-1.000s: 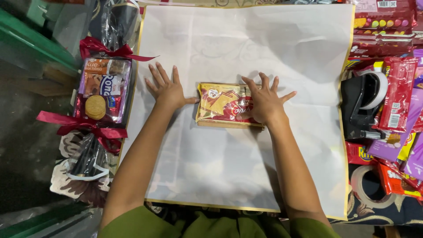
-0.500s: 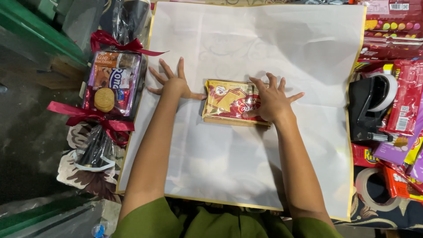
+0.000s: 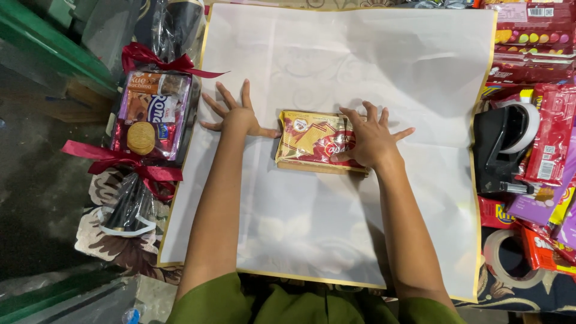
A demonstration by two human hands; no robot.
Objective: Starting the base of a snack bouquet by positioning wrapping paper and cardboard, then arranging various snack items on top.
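Note:
A gold and red snack packet lies flat in the middle of a large white sheet of wrapping paper with a gold edge. My right hand rests palm down on the packet's right end, fingers spread. My left hand lies flat on the paper just left of the packet, fingers apart, its thumb touching the packet's left edge. Neither hand grips anything.
A cellophane-wrapped bundle of biscuit packs tied with red ribbons lies left of the sheet. On the right stand a black tape dispenser, a tape roll and several red and purple snack packets. Green boards lie at the far left.
My hands and the packet keep the same pose on the sheet. Only the camera has shifted a little, sliding the scene slightly right in view.

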